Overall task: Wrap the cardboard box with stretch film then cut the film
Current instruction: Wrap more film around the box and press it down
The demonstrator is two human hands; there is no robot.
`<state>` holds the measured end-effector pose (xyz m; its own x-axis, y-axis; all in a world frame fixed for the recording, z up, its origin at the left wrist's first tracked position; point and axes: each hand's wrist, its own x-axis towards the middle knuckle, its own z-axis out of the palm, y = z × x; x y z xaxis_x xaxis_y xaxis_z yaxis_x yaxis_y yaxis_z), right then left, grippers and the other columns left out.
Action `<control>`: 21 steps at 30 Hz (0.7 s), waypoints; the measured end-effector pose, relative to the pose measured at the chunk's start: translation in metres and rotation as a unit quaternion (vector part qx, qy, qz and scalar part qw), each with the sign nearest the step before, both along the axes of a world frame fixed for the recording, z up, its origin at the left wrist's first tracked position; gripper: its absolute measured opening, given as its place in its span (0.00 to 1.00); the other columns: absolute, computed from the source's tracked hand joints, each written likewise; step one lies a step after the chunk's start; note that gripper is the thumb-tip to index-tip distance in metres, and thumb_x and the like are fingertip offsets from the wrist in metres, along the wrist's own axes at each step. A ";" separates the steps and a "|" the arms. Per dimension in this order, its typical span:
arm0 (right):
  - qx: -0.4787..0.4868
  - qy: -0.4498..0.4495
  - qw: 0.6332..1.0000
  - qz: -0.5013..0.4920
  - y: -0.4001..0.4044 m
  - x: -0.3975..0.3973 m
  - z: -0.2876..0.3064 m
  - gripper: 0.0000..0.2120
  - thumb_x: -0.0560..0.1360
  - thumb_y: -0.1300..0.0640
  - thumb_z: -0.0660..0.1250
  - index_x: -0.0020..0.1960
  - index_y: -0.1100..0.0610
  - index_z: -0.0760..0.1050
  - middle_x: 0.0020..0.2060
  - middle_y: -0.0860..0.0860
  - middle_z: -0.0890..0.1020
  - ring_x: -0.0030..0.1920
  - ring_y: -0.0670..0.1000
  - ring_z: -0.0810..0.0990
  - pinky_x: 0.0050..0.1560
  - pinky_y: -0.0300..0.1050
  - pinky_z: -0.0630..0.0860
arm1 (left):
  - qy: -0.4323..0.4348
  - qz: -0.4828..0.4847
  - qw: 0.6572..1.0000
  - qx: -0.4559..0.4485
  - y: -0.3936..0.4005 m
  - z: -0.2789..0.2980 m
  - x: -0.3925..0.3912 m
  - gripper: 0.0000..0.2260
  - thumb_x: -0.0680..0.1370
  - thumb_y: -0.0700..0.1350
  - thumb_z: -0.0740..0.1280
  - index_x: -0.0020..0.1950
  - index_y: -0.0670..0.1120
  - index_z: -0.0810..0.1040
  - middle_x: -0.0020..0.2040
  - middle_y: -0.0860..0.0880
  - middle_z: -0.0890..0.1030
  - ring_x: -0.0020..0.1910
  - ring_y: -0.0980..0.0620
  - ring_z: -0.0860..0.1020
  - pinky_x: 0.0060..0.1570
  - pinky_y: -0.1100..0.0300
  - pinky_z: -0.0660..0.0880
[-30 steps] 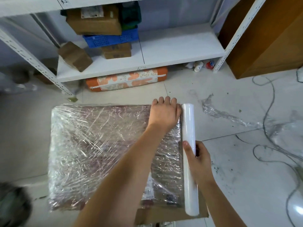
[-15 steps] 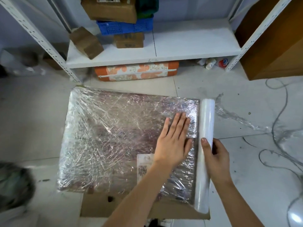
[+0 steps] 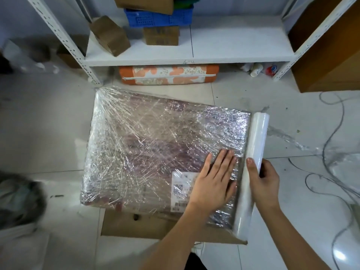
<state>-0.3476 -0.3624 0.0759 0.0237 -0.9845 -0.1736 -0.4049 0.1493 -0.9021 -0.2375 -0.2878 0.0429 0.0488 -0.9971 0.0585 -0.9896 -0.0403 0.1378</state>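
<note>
Head view looks down at a box (image 3: 148, 152) on the floor (image 3: 48, 123), covered in shiny film. A white label (image 3: 181, 189) with a square code sits under the film; its words are too small to read. The left hand (image 3: 214, 182) lies flat on the box, fingers straight. The right hand (image 3: 263, 182) has its fingers curled round the film roll (image 3: 255, 152) at the box's right edge. Far off, a shelf (image 3: 233, 49) holds small boxes (image 3: 109, 35) and a blue crate (image 3: 157, 19).

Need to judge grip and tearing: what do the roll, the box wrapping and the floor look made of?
Roll: smooth, milky white plastic film, probably wound stretch film.
Wrapping on the box: thin clear film, glossy and wrinkled; glints and a label show through it.
Floor: pale glazed tiles by the look, with grout lines and light reflections.
</note>
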 end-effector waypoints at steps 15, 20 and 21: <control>0.005 0.003 1.000 -0.009 0.023 -0.003 0.004 0.10 0.77 0.54 0.64 0.37 0.53 0.69 0.31 0.49 0.72 0.27 0.36 0.72 0.30 0.26 0.68 | 0.034 0.153 0.983 -0.096 0.084 -0.021 0.043 0.24 0.82 0.51 0.46 0.76 0.41 0.54 0.78 0.46 0.50 0.76 0.46 0.53 0.74 0.45 0.48; -0.001 0.020 1.000 0.003 0.019 0.001 0.009 0.12 0.77 0.53 0.64 0.37 0.53 0.68 0.30 0.49 0.71 0.26 0.36 0.71 0.29 0.26 0.67 | 0.028 0.085 0.987 -0.131 0.089 -0.017 0.046 0.28 0.81 0.55 0.48 0.77 0.42 0.51 0.78 0.46 0.48 0.76 0.47 0.51 0.74 0.47 0.44; -0.001 0.020 1.000 0.005 0.018 0.001 0.008 0.11 0.77 0.52 0.63 0.38 0.54 0.69 0.31 0.49 0.71 0.27 0.36 0.71 0.29 0.26 0.67 | 0.007 0.046 0.991 -0.123 0.093 -0.020 0.043 0.28 0.81 0.55 0.46 0.77 0.42 0.49 0.78 0.46 0.46 0.77 0.48 0.49 0.74 0.47 0.43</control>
